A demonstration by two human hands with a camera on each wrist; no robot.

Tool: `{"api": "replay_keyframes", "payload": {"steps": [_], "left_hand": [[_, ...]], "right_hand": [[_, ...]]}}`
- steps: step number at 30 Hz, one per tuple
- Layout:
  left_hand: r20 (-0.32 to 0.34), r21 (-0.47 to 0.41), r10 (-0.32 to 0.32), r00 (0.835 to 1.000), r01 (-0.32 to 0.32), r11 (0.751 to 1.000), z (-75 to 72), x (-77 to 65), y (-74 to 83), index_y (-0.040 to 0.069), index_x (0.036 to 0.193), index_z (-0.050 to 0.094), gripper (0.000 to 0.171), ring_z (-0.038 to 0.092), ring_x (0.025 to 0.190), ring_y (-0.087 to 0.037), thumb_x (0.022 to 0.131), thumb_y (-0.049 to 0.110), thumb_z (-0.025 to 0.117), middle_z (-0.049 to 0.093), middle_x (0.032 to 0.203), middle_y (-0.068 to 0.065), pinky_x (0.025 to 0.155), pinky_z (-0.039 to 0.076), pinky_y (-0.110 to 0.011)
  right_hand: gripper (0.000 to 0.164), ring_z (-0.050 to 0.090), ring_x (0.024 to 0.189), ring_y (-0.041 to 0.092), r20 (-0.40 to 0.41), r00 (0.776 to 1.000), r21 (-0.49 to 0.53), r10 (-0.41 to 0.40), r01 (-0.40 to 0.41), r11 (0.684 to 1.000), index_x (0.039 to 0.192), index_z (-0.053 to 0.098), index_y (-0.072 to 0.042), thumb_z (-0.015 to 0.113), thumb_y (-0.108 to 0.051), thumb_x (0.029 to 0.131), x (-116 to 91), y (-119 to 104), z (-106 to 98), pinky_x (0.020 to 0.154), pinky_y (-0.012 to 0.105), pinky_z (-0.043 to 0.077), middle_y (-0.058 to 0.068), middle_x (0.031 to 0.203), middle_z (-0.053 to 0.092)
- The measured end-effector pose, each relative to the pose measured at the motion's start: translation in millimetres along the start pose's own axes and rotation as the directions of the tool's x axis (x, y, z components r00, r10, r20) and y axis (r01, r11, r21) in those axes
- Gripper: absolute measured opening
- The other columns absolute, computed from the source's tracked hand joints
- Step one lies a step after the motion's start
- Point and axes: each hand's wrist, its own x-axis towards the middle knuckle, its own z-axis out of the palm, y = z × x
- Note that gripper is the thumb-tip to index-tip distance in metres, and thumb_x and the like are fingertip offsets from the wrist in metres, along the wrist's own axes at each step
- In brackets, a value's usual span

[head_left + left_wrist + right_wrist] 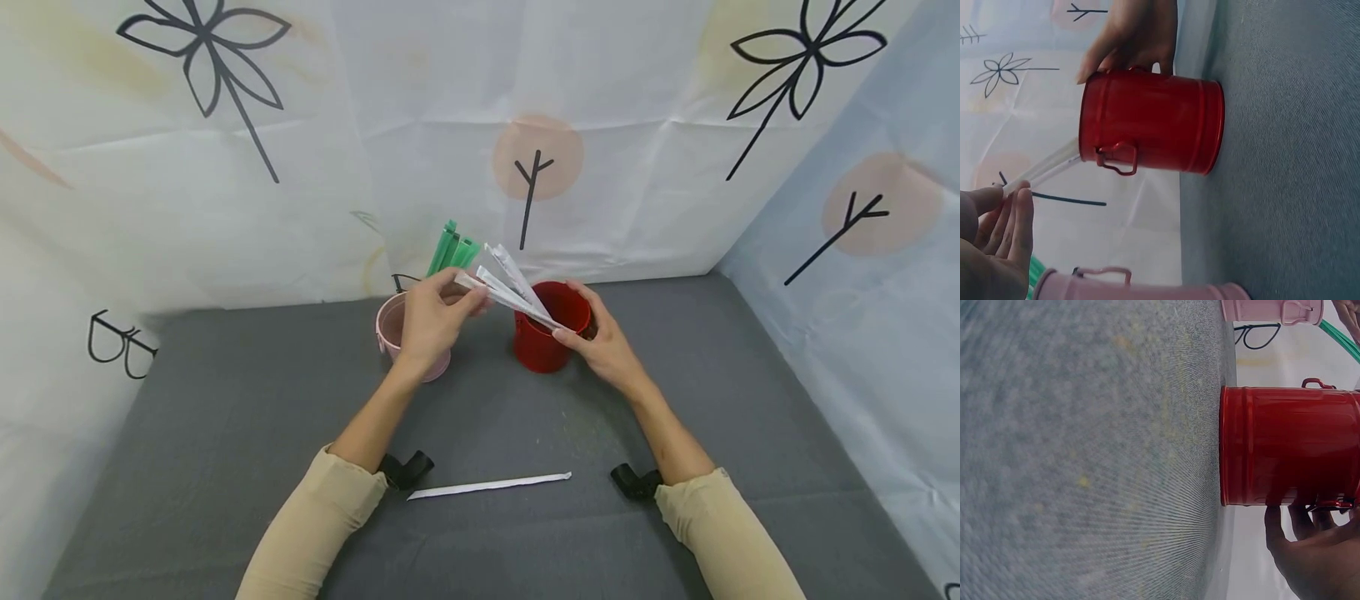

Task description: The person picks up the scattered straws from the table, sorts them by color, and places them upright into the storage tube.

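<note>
White paper-wrapped straws (516, 272) lean out of a red metal bucket (542, 352) toward the left. My left hand (433, 321) pinches at least one of them near its upper end; how many lie between the fingertips, I cannot tell. On the bucket's other side, my right hand (609, 354) grips the wall and rim, with several fingers against the side in the right wrist view. The bucket stands upright on the grey cloth. Behind my left hand, green straws (448, 250) rise from a pink bucket (387, 332), which the hand partly hides.
A single white wrapped straw (491, 486) lies across the grey tabletop (570, 542) between my forearms. Patterned white cloth (420, 150) hangs behind and along both sides of the table. Small side handles stick out from the buckets.
</note>
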Motion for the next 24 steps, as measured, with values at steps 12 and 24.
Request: {"api": "replay_keyframes", "payload": {"steps": [12,24], "left_hand": [[0.003,0.216,-0.087,0.996,0.085,0.973,22.0,8.4,-6.5,0.002,0.109,0.070,0.021,0.073,0.075,-0.019,0.090,0.010,0.074,0.074,0.089,-0.009,0.069,0.058,-0.029],[0.121,0.374,-0.166,0.979,0.110,0.921,17.0,-4.6,2.0,0.006,0.109,0.073,0.020,0.071,0.073,-0.008,0.093,0.018,0.072,0.075,0.088,0.000,0.070,0.056,-0.029]], "right_hand": [[0.076,0.044,0.129,0.030,-0.007,1.000,-0.011,-0.013,0.013,1.000,0.156,0.028,-0.021,0.068,-0.008,0.093,-1.1,0.8,0.9,0.094,0.021,0.046,0.010,0.149,0.041],[0.075,0.044,0.129,0.033,-0.003,1.000,0.011,-0.026,0.026,1.000,0.156,0.029,-0.019,0.068,-0.006,0.093,-0.5,0.8,1.6,0.094,0.021,0.045,0.012,0.149,0.041]]}}
